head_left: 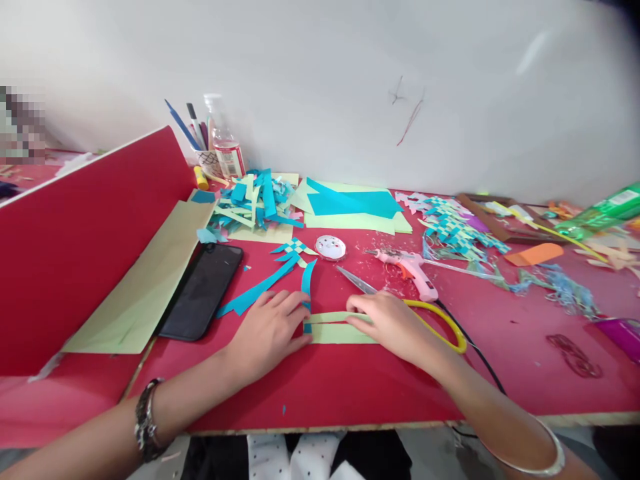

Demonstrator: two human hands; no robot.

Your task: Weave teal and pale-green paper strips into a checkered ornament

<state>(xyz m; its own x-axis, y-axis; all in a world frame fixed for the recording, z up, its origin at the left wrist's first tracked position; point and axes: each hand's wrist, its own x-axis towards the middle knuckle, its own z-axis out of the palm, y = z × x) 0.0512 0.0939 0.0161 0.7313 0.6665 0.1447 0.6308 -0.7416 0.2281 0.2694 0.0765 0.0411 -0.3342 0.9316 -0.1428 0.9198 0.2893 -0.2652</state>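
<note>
In front of me on the red table, strips of blue and pale green paper are being woven. My left hand [273, 330] lies low with its fingers and thumb at the crossing, holding an upright blue paper strip [309, 273] against the green ones. Further right, my right hand [387, 323] pinches a thin pale green paper strip [330, 318] between thumb and fingers. A wider green strip [343, 334] lies below it. Yellow-handled scissors [453, 327] lie partly under my right hand. Just beyond my hands sits a small woven blue-and-green piece [295, 251].
A black phone [203, 293] and a red board [100, 247] are at left. Behind lie a heap of paper strips [260, 200] and blue sheets [355, 203]. A pink glue gun [413, 270], a white lid [330, 247] and woven pieces [460, 227] stand farther right.
</note>
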